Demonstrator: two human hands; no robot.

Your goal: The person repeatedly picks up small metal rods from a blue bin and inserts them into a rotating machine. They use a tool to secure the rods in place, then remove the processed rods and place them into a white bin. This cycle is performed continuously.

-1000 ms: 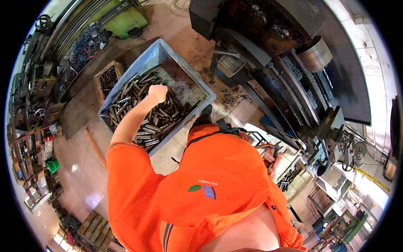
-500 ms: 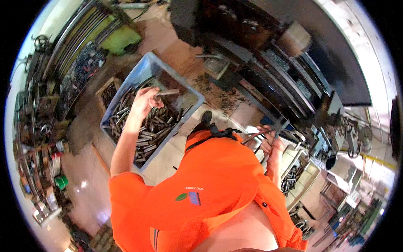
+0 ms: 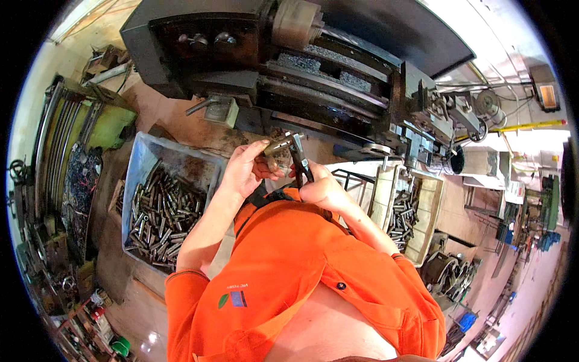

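At chest height, in front of the lathe [image 3: 313, 78]: both hands raised and close together.

Left hand [image 3: 244, 172]: fingers curled closed around a short metal tube [image 3: 276, 148], thumb on top. The tube lies roughly level, its far end projecting past the fingertips toward the right hand.

Right hand [image 3: 322, 190]: closed into a fist around the handle of a caliper-like gauge [image 3: 300, 158]. The gauge stands upright, its head touching the tube's projecting end. Whether the gauge's tips bracket the tube cannot be told.

Left of the person: blue-grey bin [image 3: 145, 163] full of similar metal tubes. Right of the person: pale tray [image 3: 431, 208] holding more tubes, stacked in rows.
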